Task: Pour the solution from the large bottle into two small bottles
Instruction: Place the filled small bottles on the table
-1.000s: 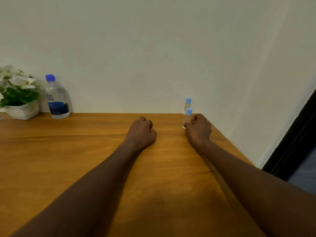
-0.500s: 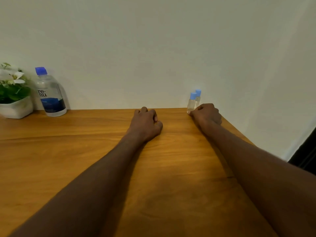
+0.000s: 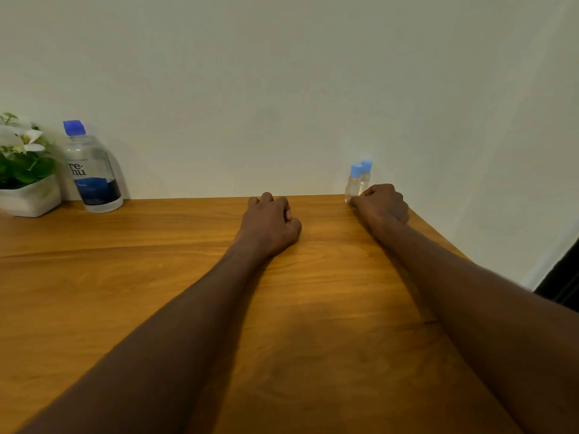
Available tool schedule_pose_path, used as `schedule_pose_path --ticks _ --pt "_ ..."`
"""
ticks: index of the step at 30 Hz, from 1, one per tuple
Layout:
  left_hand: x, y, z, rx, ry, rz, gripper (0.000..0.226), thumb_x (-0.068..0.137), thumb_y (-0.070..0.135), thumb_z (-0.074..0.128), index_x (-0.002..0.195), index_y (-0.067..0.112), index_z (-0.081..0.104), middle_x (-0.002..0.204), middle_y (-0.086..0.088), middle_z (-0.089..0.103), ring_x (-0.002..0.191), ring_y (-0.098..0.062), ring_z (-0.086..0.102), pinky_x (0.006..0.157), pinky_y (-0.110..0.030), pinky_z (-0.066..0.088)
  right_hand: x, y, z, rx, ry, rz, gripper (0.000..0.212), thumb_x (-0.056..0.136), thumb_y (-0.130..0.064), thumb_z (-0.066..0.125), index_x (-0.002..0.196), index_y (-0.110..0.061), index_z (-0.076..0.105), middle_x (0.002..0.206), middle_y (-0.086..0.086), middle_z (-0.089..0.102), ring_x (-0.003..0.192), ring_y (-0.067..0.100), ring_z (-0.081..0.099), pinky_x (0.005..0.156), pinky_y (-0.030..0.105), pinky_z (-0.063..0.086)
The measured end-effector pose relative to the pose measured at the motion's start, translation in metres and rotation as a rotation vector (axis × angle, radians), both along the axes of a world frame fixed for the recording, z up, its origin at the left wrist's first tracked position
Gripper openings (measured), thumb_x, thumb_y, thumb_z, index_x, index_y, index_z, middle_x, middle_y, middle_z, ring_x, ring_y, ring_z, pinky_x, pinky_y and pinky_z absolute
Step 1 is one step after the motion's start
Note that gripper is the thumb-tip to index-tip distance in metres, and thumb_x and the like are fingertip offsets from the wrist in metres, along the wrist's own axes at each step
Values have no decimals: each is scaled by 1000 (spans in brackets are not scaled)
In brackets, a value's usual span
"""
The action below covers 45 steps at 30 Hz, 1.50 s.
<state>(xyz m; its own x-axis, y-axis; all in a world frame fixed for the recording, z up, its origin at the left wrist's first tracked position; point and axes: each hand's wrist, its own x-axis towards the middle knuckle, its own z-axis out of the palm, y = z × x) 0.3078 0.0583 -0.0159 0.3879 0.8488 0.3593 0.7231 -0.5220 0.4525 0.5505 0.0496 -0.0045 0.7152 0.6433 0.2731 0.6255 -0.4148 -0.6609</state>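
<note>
The large clear bottle [image 3: 94, 170] with a blue cap and a dark blue label stands upright at the table's back left, against the wall. Two small clear bottles with blue caps stand close together at the back right: the nearer small bottle [image 3: 354, 184] and, partly hidden behind it, the farther small bottle [image 3: 365, 173]. My right hand [image 3: 380, 203] rests on the table as a fist just right of them, its thumb side at the nearer bottle's base. My left hand [image 3: 269, 223] lies curled in a fist at the table's middle back and holds nothing.
A white pot with green leaves and white flowers [image 3: 26, 173] stands left of the large bottle. The wooden table [image 3: 94, 292] ends at the wall behind and has its right edge just past my right forearm. A dark doorway [image 3: 564, 277] lies right.
My right hand has shifted from in front of the small bottles to just right of them. My left hand slid slightly forward. The view has swung a little right and up.
</note>
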Motion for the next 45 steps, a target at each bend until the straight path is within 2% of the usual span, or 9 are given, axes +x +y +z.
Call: schedule_pose_path --ticks 3,7,13,20,26,30,36,40,45 --pt "0 0 -1 0 -1 7 20 94 42 58 100 23 60 114 -1 54 116 -25 44 95 -39 45 0 2 1 -9 -10 9 37 80 -53 83 98 -22 74 91 -2 68 81 18 58 52 25 29" --pt "1 1 -1 14 14 12 20 95 43 57 101 23 59 115 -2 55 116 -25 44 93 -39 45 0 3 1 -12 -23 23 35 80 -53 83 96 -23 75 87 -3 67 80 18 58 52 24 28" --pt "0 0 -1 26 23 12 21 95 43 56 102 23 59 114 -1 55 116 -26 45 93 -39 46 0 4 1 15 -18 49 25 81 -49 84 76 -29 69 82 -6 66 78 16 57 53 23 27" --pt "0 0 -1 28 23 13 22 96 44 54 104 23 59 115 -2 55 116 -26 45 95 -40 47 4 7 0 24 -24 50 17 85 -43 81 88 -28 75 93 -3 71 80 17 55 52 24 28" --pt "0 1 -1 25 18 19 22 97 43 55 104 23 60 116 -2 55 117 -26 45 96 -41 47 4 9 0 22 -41 55 25 87 -42 80 107 -26 81 108 -1 77 90 19 63 53 23 29" --pt "1 2 -1 17 19 21 23 97 43 55 108 23 60 118 -3 56 118 -25 45 97 -41 46 4 10 2 5 -45 48 29 86 -45 81 108 -25 81 108 1 77 101 24 69 54 24 30" --pt "1 4 -1 8 23 23 22 95 44 55 104 24 59 116 -2 56 116 -25 44 96 -43 47 2 10 2 -6 -57 46 31 89 -43 79 112 -22 80 111 3 77 102 25 69 55 25 32" --pt "1 8 -3 -15 20 22 20 93 46 56 101 27 58 113 1 54 114 -23 43 95 -43 47 2 11 1 -4 -52 38 32 90 -42 78 114 -21 80 111 4 77 101 25 69 52 24 28" --pt "2 8 -3 -17 28 32 19 93 46 55 100 29 57 109 3 50 110 -20 39 96 -46 46 5 12 0 -9 -53 32 28 89 -40 76 111 -22 80 107 3 77 95 25 68 54 25 31"
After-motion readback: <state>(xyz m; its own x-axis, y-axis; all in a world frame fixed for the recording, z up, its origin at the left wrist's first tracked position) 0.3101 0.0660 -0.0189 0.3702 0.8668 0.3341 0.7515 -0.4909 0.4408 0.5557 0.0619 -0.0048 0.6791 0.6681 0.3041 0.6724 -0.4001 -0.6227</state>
